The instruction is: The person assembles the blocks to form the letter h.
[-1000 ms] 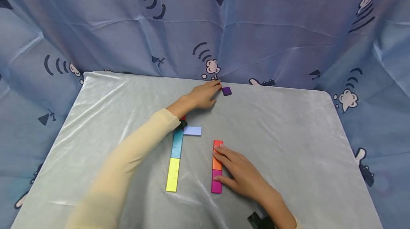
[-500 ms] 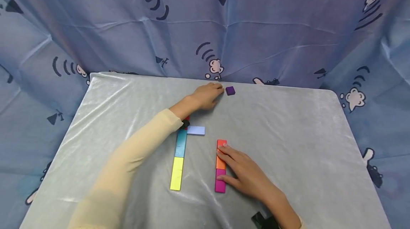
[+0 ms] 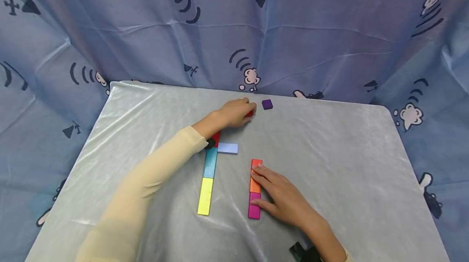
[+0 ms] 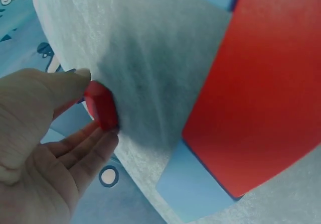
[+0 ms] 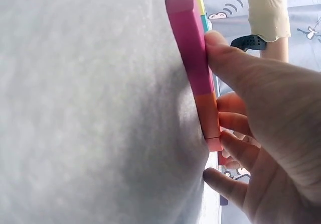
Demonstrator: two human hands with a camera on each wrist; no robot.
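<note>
Near the far table edge, my left hand (image 3: 236, 113) pinches a small red block (image 4: 103, 106) between thumb and fingers, just above the cloth. Beneath that wrist a column runs toward me: a larger red block (image 3: 217, 140), teal block (image 3: 210, 162) and yellow block (image 3: 205, 197). A light blue block (image 3: 228, 148) juts from its right side; another blue block (image 4: 193, 184) lies at the red one's end in the left wrist view. My right hand (image 3: 280, 197) rests its extended fingers on a shorter column of red-orange (image 3: 257, 163), orange (image 3: 255, 186) and magenta blocks (image 3: 254, 209).
A loose purple block (image 3: 267, 104) lies right of my left fingertips, close to the far edge. Pale grey cloth covers the table (image 3: 329, 152). A patterned blue curtain (image 3: 311, 30) hangs behind it and along both sides.
My left hand has drawn the small red block back from the far edge, away from the purple block. My right hand stays on its column; the head view has shifted slightly.
</note>
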